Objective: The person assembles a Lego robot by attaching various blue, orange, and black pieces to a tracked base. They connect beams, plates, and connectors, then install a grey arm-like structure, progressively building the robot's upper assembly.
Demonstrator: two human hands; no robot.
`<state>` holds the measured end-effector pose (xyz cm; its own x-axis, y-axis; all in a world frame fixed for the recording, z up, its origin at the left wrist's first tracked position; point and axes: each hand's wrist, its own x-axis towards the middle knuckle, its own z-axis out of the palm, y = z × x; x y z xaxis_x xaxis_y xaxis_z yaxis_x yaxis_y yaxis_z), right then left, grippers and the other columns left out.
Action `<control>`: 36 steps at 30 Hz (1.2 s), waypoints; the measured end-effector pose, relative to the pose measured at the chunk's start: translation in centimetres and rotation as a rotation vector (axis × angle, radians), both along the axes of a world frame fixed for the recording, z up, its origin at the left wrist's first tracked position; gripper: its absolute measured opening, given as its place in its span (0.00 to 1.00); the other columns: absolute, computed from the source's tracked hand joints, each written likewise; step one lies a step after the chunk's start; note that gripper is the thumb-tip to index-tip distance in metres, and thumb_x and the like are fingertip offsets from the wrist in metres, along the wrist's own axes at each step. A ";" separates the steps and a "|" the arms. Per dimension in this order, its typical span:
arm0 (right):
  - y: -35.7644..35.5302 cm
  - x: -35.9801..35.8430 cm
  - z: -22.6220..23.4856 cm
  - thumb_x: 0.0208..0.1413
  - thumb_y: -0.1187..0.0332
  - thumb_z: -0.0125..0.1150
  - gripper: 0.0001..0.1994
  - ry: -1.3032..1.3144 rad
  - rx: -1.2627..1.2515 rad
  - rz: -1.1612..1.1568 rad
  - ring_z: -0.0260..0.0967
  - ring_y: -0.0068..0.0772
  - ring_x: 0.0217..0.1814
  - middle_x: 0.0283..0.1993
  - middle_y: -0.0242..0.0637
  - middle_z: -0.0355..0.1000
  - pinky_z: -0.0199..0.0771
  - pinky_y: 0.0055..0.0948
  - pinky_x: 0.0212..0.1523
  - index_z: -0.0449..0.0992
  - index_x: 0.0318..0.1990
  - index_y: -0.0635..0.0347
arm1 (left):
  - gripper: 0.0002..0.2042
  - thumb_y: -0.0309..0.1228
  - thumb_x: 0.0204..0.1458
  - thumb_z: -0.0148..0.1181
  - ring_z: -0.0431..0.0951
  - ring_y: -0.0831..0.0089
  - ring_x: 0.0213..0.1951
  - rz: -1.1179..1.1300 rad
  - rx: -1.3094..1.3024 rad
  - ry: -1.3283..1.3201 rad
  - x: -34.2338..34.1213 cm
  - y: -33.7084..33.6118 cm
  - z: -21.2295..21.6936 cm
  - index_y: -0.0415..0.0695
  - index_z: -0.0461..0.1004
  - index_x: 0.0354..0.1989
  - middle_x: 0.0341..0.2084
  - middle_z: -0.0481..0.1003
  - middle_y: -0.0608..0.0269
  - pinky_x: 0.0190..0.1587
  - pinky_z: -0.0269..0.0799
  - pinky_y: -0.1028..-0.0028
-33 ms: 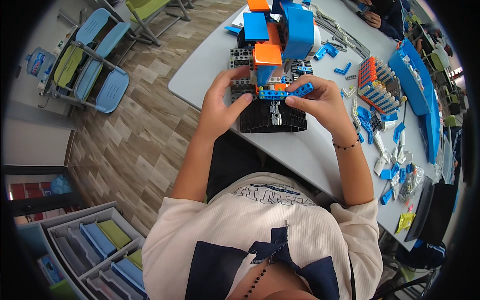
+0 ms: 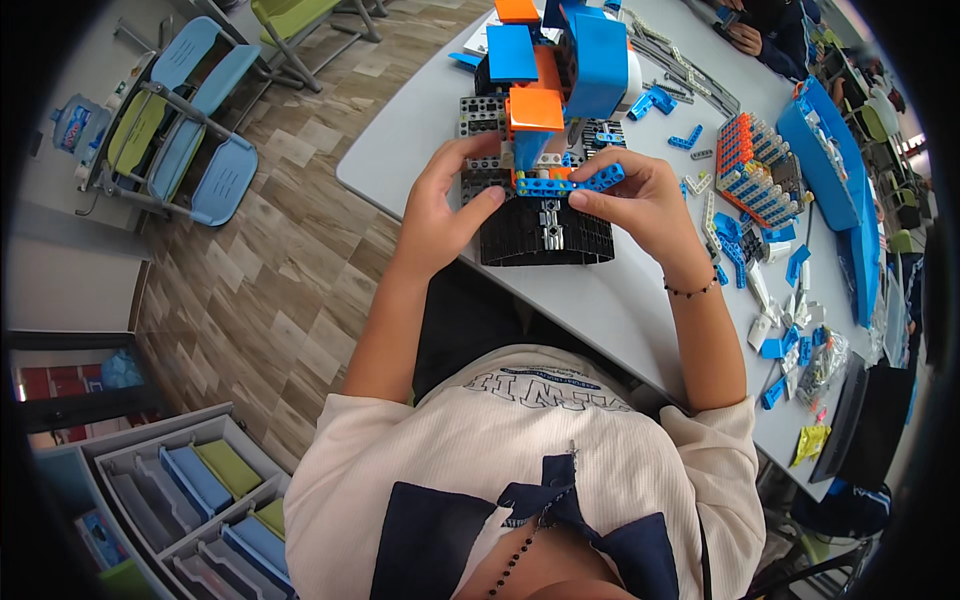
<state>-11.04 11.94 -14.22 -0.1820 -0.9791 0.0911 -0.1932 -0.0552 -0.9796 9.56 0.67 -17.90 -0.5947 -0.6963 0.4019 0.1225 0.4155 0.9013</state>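
Observation:
A large building-brick model [image 2: 535, 110] in blue, orange, grey and white stands at the table's near edge, a black crawler track [image 2: 500, 235] at its front. My left hand [image 2: 440, 205] grips the model's left side, thumb at the front and fingers against the grey perforated beams; some fingertips are hidden. Between the thumb and fingers of my right hand [image 2: 640, 205] is the right end of a blue angled beam [image 2: 605, 180]. This beam lies across the model's front, just above the track. Whether it is fastened there I cannot tell.
Loose blue and white pieces [image 2: 735, 245] lie on the table [image 2: 640, 290] to the right. Beyond them stand an orange-and-grey brick rack [image 2: 755, 165] and a long blue tray [image 2: 820, 150]. Grey rods lie at the back. Another person's hand [image 2: 745, 40] shows at the far right.

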 end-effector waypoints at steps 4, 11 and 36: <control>-0.9 -0.4 0.3 0.46 0.66 0.73 0.11 0.031 0.045 0.010 0.60 0.08 0.24 0.31 0.26 0.76 0.60 0.11 0.25 0.80 0.35 0.60 | 0.24 0.29 0.46 0.62 0.69 0.65 0.54 -0.114 0.015 0.075 -0.7 -0.9 -0.2 0.35 0.69 0.53 0.49 0.72 0.54 0.59 0.59 0.67; -1.8 -0.1 0.2 0.49 0.68 0.69 0.09 0.052 0.043 0.050 0.57 0.09 0.23 0.28 0.23 0.73 0.57 0.13 0.23 0.79 0.37 0.60 | 0.22 0.29 0.46 0.64 0.70 0.67 0.51 -0.113 -0.012 0.031 -0.7 -1.2 0.2 0.34 0.70 0.51 0.46 0.73 0.55 0.57 0.61 0.69; -1.0 -0.4 -0.3 0.52 0.76 0.64 0.10 0.142 -0.169 0.038 0.74 0.25 0.45 0.45 0.38 0.76 0.75 0.26 0.50 0.75 0.42 0.67 | 0.19 0.29 0.41 0.71 0.75 0.65 0.46 -0.015 -0.130 -0.023 -0.7 -2.3 -0.4 0.36 0.75 0.42 0.40 0.77 0.55 0.52 0.66 0.70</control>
<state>-11.42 10.92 -14.50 -0.1190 -0.9535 0.2769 -0.3229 -0.2266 -0.9189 8.84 -1.62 -18.34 -0.6144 -0.6305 0.4743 0.1095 0.5272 0.8427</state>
